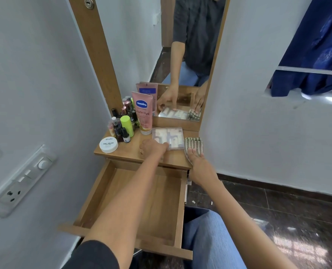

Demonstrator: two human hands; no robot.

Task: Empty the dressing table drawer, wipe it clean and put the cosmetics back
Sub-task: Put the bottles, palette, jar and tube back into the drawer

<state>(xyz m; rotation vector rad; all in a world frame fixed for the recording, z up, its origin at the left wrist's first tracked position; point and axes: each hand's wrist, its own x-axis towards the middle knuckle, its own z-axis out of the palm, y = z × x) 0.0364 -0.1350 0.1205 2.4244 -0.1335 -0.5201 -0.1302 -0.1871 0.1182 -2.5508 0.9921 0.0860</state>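
Observation:
The wooden drawer (110,193) of the dressing table stands pulled out with nothing inside it. On the tabletop (130,154) my left hand (152,148) grips the near edge of a clear plastic cosmetics case (169,137). My right hand (195,156) lies flat on a striped cloth (194,144) at the right end of the top. A pink Vaseline tube (142,111), a white nail polish remover tub (108,144), a lime green bottle (126,126) and several small bottles (120,131) crowd the left side.
A mirror (192,55) rises behind the tabletop, reflecting my hands. White walls close in on both sides, with a switch panel (21,181) on the left. Dark tiled floor (277,210) lies to the right, and my knee in jeans (205,239) is beside the drawer.

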